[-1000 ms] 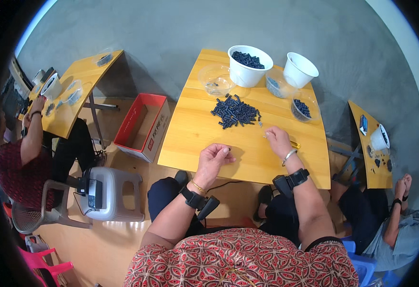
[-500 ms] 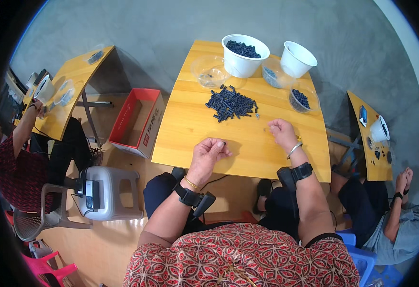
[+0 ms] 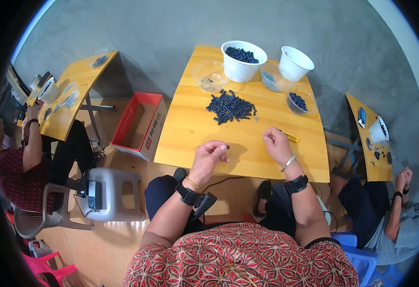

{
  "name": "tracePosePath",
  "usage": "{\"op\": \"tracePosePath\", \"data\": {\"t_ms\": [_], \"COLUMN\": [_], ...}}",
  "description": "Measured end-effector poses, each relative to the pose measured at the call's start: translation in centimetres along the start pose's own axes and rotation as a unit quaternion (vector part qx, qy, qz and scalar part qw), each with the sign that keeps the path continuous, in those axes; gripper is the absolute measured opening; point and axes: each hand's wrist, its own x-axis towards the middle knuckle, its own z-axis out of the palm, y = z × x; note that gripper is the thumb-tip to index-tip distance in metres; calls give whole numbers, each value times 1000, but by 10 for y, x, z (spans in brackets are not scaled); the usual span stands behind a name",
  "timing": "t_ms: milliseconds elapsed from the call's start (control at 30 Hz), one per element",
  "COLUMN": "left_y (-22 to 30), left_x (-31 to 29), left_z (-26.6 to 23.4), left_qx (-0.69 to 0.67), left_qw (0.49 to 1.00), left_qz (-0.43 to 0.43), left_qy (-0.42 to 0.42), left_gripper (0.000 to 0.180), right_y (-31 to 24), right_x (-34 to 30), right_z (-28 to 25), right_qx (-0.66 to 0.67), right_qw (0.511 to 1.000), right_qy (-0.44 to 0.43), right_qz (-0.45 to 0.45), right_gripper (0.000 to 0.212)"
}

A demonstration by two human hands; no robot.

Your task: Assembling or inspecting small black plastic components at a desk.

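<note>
My left hand (image 3: 210, 156) is over the near part of the wooden table (image 3: 183, 138), with thumb and forefinger pinching a small black piece (image 3: 227, 147). To its right my right hand (image 3: 277, 145) is closed, fingers curled together; anything in them is too small or hidden to make out. A yellow-handled cutter (image 3: 291, 137) lies just beyond that hand. Farther in, a loose heap of short black tube-like pieces (image 3: 229, 107) covers the middle of the table. A tiny greyish bit (image 3: 256, 118) is at the heap's right edge.
Along the back stand a white tub of black pieces (image 3: 240, 71), another white tub (image 3: 295, 64) and a clear bowl (image 3: 209, 85). Clear tubs with bluish bits (image 3: 270, 85) and black pieces (image 3: 299, 108) are at right. A red box (image 3: 140, 122) is on the floor; people sit at both side tables.
My right hand has moved left and nearer my left hand, its fingers curling in, so more of the yellow cutter shows. My left hand still pinches the black piece.
</note>
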Motion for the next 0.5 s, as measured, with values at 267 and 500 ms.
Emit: {"op": "tracePosePath", "data": {"t_ms": [267,500], "left_y": [37,59], "left_x": [-37,-74], "left_z": [51,77], "left_qx": [-115,-140], "left_qw": [988,981], "left_qz": [-22,-26], "left_qy": [-97,-132], "left_gripper": [12,13], "right_y": [-95,-137], "right_x": [-40,-68], "right_z": [-52,-72], "right_qx": [515,606], "right_qw": [853,790], "right_qy": [-67,-87], "right_qz": [59,35], "right_gripper": [4,9]}}
